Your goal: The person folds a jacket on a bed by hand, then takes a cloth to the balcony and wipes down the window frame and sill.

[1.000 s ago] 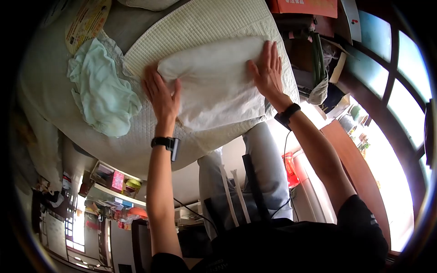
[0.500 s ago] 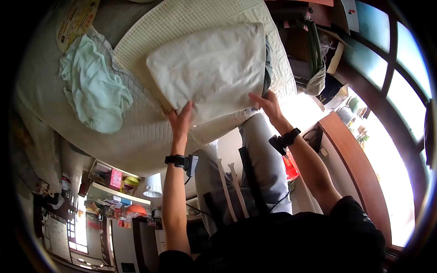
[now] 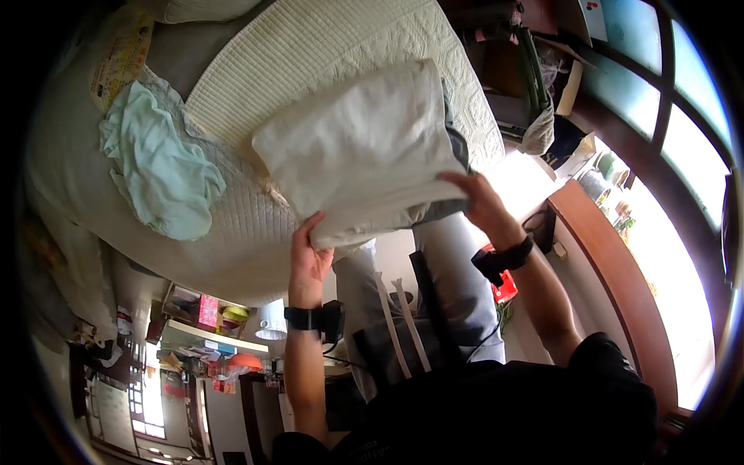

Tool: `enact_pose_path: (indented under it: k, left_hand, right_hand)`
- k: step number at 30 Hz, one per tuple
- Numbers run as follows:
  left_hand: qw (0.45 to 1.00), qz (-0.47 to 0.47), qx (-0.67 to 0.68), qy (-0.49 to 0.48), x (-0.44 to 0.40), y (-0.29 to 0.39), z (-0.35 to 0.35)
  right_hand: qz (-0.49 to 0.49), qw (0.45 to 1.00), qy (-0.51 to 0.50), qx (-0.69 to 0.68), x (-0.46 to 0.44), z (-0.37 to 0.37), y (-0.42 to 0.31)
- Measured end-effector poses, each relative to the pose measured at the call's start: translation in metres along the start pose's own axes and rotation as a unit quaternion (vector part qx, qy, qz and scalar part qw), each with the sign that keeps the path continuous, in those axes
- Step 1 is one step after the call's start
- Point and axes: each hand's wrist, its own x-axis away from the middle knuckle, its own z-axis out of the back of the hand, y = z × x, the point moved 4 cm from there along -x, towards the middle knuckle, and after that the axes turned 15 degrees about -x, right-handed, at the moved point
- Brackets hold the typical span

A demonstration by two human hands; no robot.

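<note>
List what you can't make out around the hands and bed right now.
All in the head view:
- Left hand: some fingers hidden by the white cloth.
- Right hand: some fingers hidden by the white cloth or the hand itself.
- Grey layer: mostly hidden by the white cloth.
- Pale item: cut off by the top edge.
- Yellow print: lettering too small and blurred.

A folded off-white cloth (image 3: 360,143), with grey fabric showing along its right side, lies at the near edge of the bed (image 3: 116,209). The left hand (image 3: 311,253) grips its near left corner, and the right hand (image 3: 484,208) holds its near right corner. A cream quilted pad (image 3: 310,50) spreads beneath the cloth. Well to the left lies a crumpled mint-green cloth (image 3: 159,163), near a yellow printed panel (image 3: 122,66).
</note>
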Motion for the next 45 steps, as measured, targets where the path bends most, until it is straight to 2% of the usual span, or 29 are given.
enact_pose_path:
  k: [1, 2, 3, 4, 6, 8, 9, 12, 13, 14, 16, 17, 18, 19, 20, 22, 23, 26, 27, 28, 30, 33, 36, 37, 40, 43, 45]
  left_hand:
    - [0.996, 0.005, 0.071, -0.048, 0.004, 0.008, -0.007]
    - [0.985, 0.006, 0.143, -0.098, 0.008, 0.018, -0.021]
    - [0.99, -0.011, 0.141, 0.021, 0.017, 0.034, -0.052]
    - [0.979, -0.025, 0.197, -0.053, 0.004, 0.042, -0.049]
    - [0.96, -0.025, 0.28, -0.009, -0.01, 0.067, -0.075]
    - [0.949, -0.048, 0.311, 0.012, -0.02, 0.084, -0.088]
    - [0.943, -0.057, 0.327, 0.022, -0.024, 0.091, -0.094]
    - [0.936, -0.087, 0.336, 0.064, -0.022, 0.107, -0.119]
    - [0.943, -0.134, 0.3, 0.051, -0.022, 0.111, -0.119]
    - [0.941, -0.225, 0.23, 0.108, -0.012, 0.115, -0.13]
    - [0.89, -0.394, 0.08, 0.215, 0.007, 0.111, -0.162]
    - [0.842, -0.494, -0.032, 0.215, 0.006, 0.106, -0.163]
    - [0.653, -0.564, -0.406, 0.301, 0.008, 0.1, -0.171]
    - [0.591, -0.625, -0.443, 0.254, -0.003, 0.086, -0.177]
    - [0.521, -0.681, -0.473, 0.202, -0.014, 0.072, -0.183]
    - [0.259, -0.594, -0.743, 0.168, -0.041, 0.051, -0.173]
    - [0.262, -0.587, -0.75, 0.158, -0.049, 0.048, -0.174]
    - [0.15, -0.507, -0.826, 0.194, -0.07, 0.063, -0.164]
    - [0.121, -0.537, -0.811, 0.195, -0.069, 0.069, -0.163]
    - [0.095, -0.525, -0.821, 0.202, -0.065, 0.075, -0.168]
    - [0.178, -0.555, -0.775, 0.246, -0.06, 0.096, -0.164]
    - [0.156, -0.546, -0.754, 0.332, -0.051, 0.126, -0.146]
    - [0.25, -0.538, -0.739, 0.321, -0.043, 0.139, -0.122]
    - [0.247, -0.531, -0.752, 0.302, -0.037, 0.137, -0.118]
    - [0.377, -0.55, -0.684, 0.295, -0.022, 0.12, -0.093]
    - [0.639, -0.504, -0.529, 0.24, -0.018, 0.095, -0.07]
    - [0.716, -0.458, -0.466, 0.246, -0.022, 0.086, -0.072]
  right_hand:
    - [-0.102, 0.956, 0.065, -0.269, -0.006, -0.001, 0.008]
    - [-0.161, 0.844, 0.082, -0.505, -0.019, -0.002, 0.012]
    - [-0.211, 0.67, 0.133, -0.699, -0.031, -0.004, 0.015]
    - [-0.196, 0.655, 0.146, -0.715, -0.047, -0.004, 0.022]
    - [-0.186, 0.571, 0.142, -0.787, -0.075, 0.001, 0.023]
    - [-0.195, 0.574, 0.18, -0.775, -0.097, 0.003, -0.003]
    - [-0.195, 0.532, 0.167, -0.807, -0.109, 0.008, 0.008]
    - [-0.205, 0.536, 0.27, -0.773, -0.132, 0.014, -0.009]
    - [-0.202, 0.546, 0.33, -0.743, -0.133, 0.012, -0.025]
    - [-0.161, 0.592, 0.346, -0.71, -0.134, 0.01, -0.035]
    - [-0.075, 0.675, 0.373, -0.632, -0.133, 0.004, -0.049]
    - [0.04, 0.763, 0.374, -0.525, -0.13, -0.001, -0.051]
    - [0.15, 0.853, 0.394, -0.309, -0.127, -0.009, -0.059]
    - [0.225, 0.898, 0.356, -0.129, -0.121, -0.024, -0.074]
    - [0.292, 0.905, 0.303, 0.057, -0.118, -0.041, -0.086]
    - [0.357, 0.905, 0.126, 0.193, -0.128, -0.075, -0.079]
    - [0.337, 0.907, 0.111, 0.229, -0.134, -0.084, -0.067]
    - [0.275, 0.908, 0.071, 0.308, -0.15, -0.083, -0.033]
    - [0.274, 0.905, 0.08, 0.314, -0.155, -0.07, -0.024]
    - [0.273, 0.903, 0.09, 0.319, -0.159, -0.058, -0.017]
    - [0.264, 0.888, 0.123, 0.355, -0.163, -0.034, -0.019]
    - [0.249, 0.877, 0.159, 0.38, -0.164, -0.006, -0.024]
    - [0.232, 0.869, 0.165, 0.404, -0.169, 0.01, -0.025]
    - [0.232, 0.871, 0.164, 0.402, -0.17, 0.014, -0.023]
    - [0.234, 0.887, 0.221, 0.33, -0.153, 0.014, -0.035]
    - [0.271, 0.886, 0.266, 0.267, -0.115, -0.005, -0.046]
    - [0.287, 0.902, 0.246, 0.207, -0.088, -0.036, -0.047]
